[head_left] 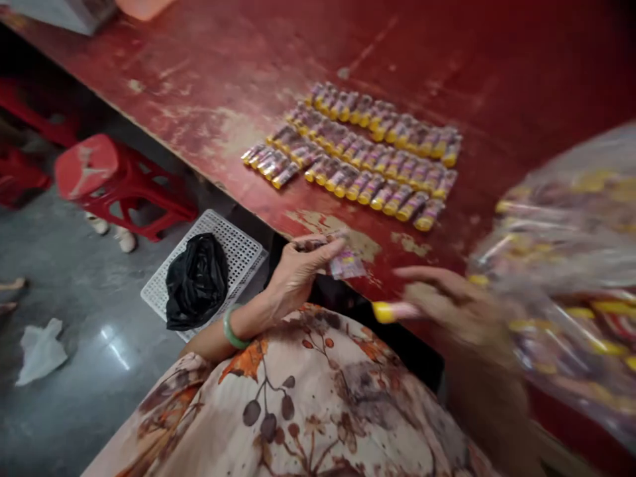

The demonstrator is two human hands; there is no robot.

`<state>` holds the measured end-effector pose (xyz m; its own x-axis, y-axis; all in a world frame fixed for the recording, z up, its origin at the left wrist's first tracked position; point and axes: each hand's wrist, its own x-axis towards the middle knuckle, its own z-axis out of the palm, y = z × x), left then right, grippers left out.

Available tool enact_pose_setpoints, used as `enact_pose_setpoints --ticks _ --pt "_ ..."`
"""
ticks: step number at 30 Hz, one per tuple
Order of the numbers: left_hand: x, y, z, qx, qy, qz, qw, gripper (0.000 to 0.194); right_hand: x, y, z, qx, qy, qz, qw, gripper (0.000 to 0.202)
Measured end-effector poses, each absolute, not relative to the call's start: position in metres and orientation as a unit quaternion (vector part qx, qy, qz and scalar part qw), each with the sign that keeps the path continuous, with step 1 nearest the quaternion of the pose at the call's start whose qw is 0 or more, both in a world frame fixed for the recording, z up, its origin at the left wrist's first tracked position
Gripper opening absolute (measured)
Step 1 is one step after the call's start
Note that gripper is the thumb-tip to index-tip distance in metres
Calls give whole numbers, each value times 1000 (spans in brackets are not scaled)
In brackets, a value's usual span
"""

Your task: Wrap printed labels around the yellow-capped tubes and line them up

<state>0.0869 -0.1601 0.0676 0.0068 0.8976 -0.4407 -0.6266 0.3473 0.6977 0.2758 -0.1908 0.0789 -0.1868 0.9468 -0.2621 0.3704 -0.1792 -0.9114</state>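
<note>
My left hand (298,270), with a green bangle (232,328) at the wrist, is closed on a clear wrapper (348,265) at the table's near edge. My right hand (442,301) is blurred and grips a small tube (397,311) with a yellow end, to the right of my left hand. Several wrapped tubes (365,189) with yellow ends lie in rows on the red table (209,86), beyond both hands. A big clear bag (566,265) full of similar tubes stands at the right, close to my right hand.
Left of the table are a red stool (92,165) and a white perforated crate (238,245) bearing a black plastic bag (196,281). A white scrap (42,351) lies on the floor. Part of a pale box (64,13) shows at the top left.
</note>
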Motion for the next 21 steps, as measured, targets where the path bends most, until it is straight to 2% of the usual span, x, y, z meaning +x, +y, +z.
enact_pose_setpoints --ticks 5,9,13,16,21 --pt "92 -163 68 153 480 547 669 22 248 -168 74 -563 -500 576 319 25" --pt "93 -164 69 164 490 541 664 27 239 -154 75 -557 -500 569 341 16" --pt "89 -162 69 214 509 485 678 26 249 -150 72 -563 -509 551 346 12" --pt "84 -160 67 234 529 477 662 24 258 -150 69 -561 -510 553 345 13" --pt "78 -153 65 193 525 535 633 27 274 -158 61 -547 -485 561 389 22"
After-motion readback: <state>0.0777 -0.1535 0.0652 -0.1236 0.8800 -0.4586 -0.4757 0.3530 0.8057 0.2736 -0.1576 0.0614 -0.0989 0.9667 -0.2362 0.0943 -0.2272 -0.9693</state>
